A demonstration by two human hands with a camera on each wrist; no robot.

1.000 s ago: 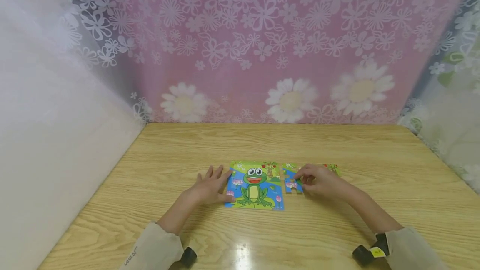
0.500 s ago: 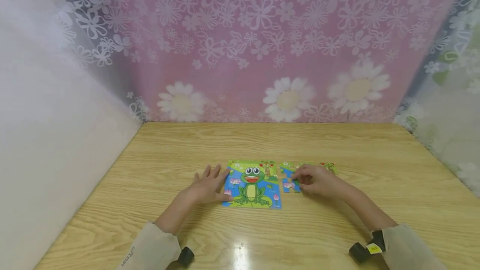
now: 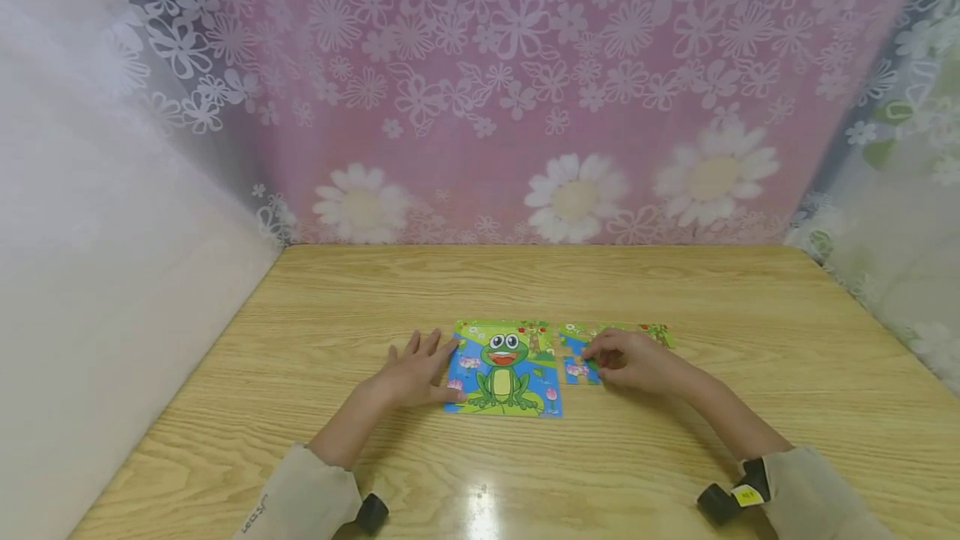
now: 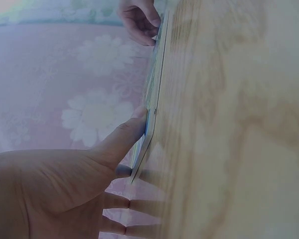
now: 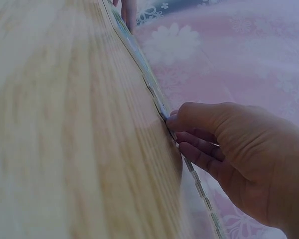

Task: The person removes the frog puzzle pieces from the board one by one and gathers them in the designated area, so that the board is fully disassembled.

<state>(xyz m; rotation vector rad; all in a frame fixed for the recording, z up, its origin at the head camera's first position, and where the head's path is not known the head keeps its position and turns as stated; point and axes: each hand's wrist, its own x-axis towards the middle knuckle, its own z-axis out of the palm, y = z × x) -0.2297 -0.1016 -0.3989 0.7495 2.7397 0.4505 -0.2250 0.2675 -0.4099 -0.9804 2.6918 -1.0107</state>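
A square frog picture (image 3: 504, 373) in green and blue lies flat on the wooden table. On its left edge rests my left hand (image 3: 416, 373), fingers spread, with the thumb over the lower left part; the left wrist view shows this thumb (image 4: 122, 137) on top of the thin board. Just right of the picture, partly joined jigsaw pieces form a matching scene. My right hand (image 3: 641, 363) pinches a jigsaw piece there, mostly hidden by the fingers, beside a piece with a pink water lily (image 3: 577, 371). In the right wrist view the right thumb (image 5: 189, 117) and fingertips meet the pieces' edge.
Along the top of the jigsaw runs a row of green pieces, with a red-fruited tree piece (image 3: 657, 333) at its right end. Wooden table (image 3: 495, 282) surrounds both. A pink floral curtain (image 3: 465, 107) stands behind, and a white wall (image 3: 112, 215) borders the left side.
The head view has shifted slightly. Both hands stay in the same places against the picture and the jigsaw pieces.
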